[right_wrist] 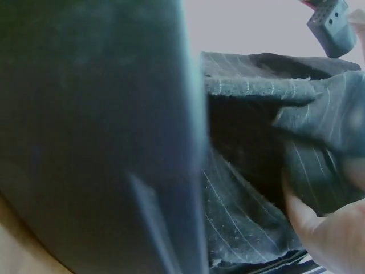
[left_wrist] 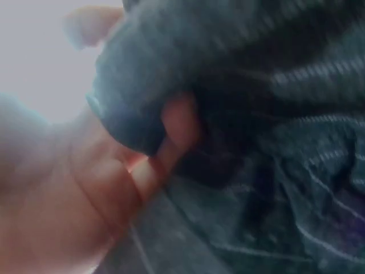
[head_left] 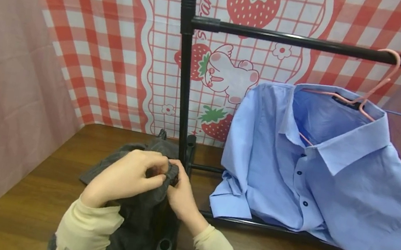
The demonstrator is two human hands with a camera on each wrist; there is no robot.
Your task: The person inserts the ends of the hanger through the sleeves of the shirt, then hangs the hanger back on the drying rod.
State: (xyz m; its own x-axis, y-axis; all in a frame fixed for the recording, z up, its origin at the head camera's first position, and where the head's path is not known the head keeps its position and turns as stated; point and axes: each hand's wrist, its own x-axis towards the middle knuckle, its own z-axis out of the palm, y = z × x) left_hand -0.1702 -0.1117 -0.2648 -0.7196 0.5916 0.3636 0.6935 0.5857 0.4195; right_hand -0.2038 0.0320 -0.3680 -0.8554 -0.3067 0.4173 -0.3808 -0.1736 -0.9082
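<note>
A dark grey garment with thin pale stripes lies bunched over the left foot of the rack. My left hand pinches its gathered edge between thumb and fingers. Just right of it, my right hand grips the same edge. In the right wrist view, the striped cloth opens into a dark hollow, with the right thumb at its inside edge. In the left wrist view, the left hand holds a thick fold; a fingertip shows beneath it.
A black rack post rises right behind the hands and carries a rail. From that rail a blue shirt hangs on a pink hanger. Brown wooden table extends left. A checked strawberry cloth forms the backdrop.
</note>
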